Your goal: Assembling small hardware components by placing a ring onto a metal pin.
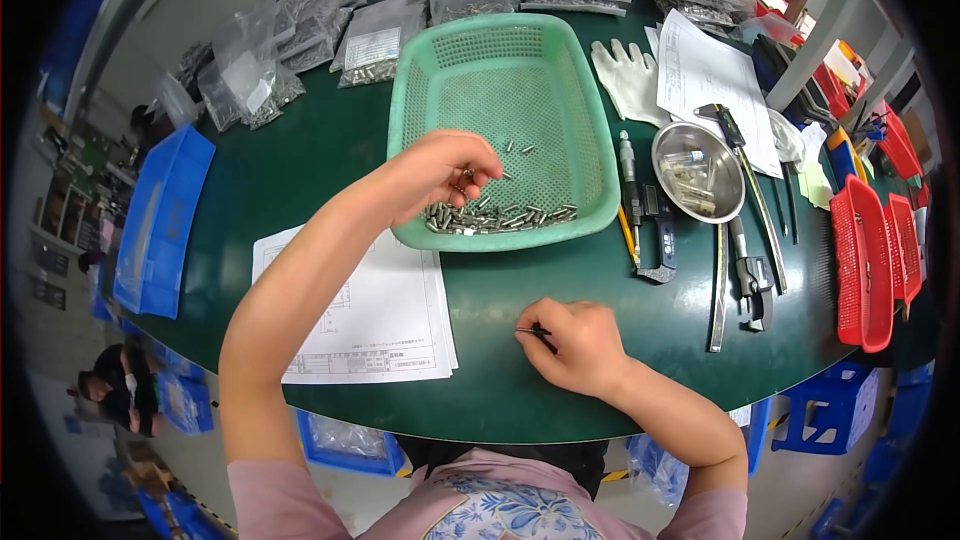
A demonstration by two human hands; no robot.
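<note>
At my far left, a blue tray (165,225) sits on the green tabletop (240,190), and clear bags (375,45) of little metal parts lie along the back. Next come some white papers (390,315), flat under my left arm. My left hand (450,175) hangs over the near left part of the green basket (500,100). Its grip is curled up, and a few shiny bits peek out between my fingers, so I think I am holding some metal pins. Most of the metal pins (510,220) lie in a heap along the near side of the basket, and a few sit apart, farther in. I think the step now is taking pins from the heap to check or sort them. A bit to the right and closer to me, my right hand (580,350) rests by the tabletop, its grip pinched on a dark thin thing (538,333); I can't tell what it is. Farther right are a measuring tool (653,230), a metal bowl (697,172) and a red basket (860,265). The next move seems to call for soft, careful fingers, so no pins drop.
</note>
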